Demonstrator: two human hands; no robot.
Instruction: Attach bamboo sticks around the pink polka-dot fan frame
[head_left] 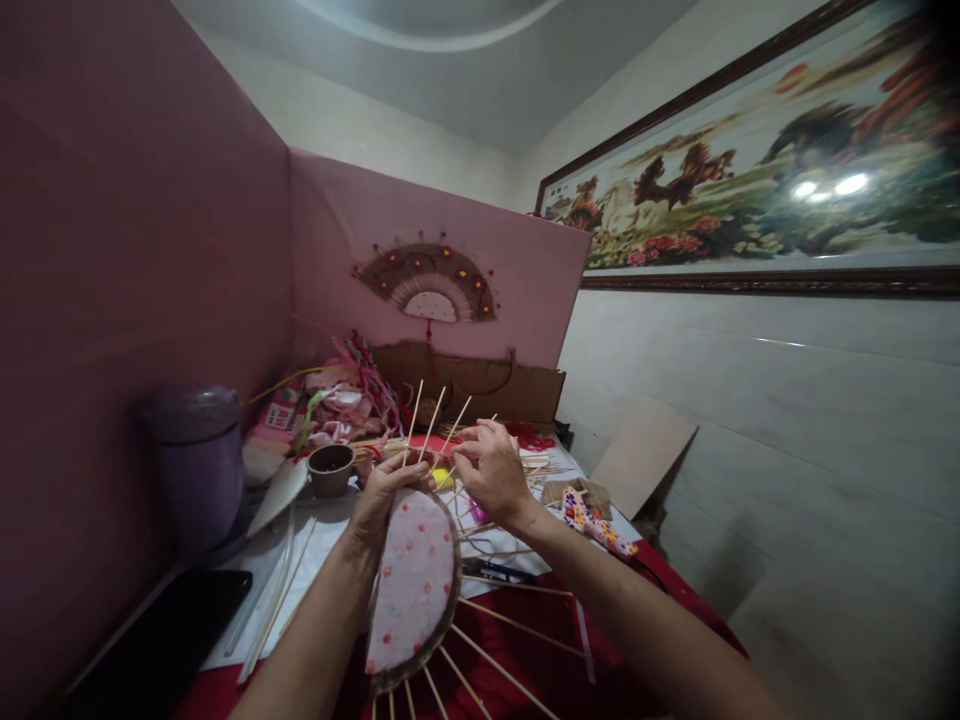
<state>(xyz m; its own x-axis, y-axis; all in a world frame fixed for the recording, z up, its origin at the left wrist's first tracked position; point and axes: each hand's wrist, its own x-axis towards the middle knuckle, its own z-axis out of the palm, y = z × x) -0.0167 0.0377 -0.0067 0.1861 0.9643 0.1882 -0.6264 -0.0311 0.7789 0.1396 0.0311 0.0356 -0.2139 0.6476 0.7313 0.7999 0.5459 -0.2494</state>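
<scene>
My left hand (384, 497) grips the top edge of a half-round fan piece (412, 585) covered in pink flowered cloth, with thin wooden sticks (480, 650) spreading out of it. My right hand (491, 468) is closed in a pinch on the upper sticks (442, 425) that poke up from the piece. Both hands meet above the table, just in front of me.
A small brown bowl (331, 468), a lilac lidded jar (196, 462), a black phone (161, 640), a pile of pink ribbons (341, 400) and a patterned strip (596, 525) lie on the table. A finished fan (429, 282) hangs on the pink partition. A framed horse picture (757, 190) hangs at the right.
</scene>
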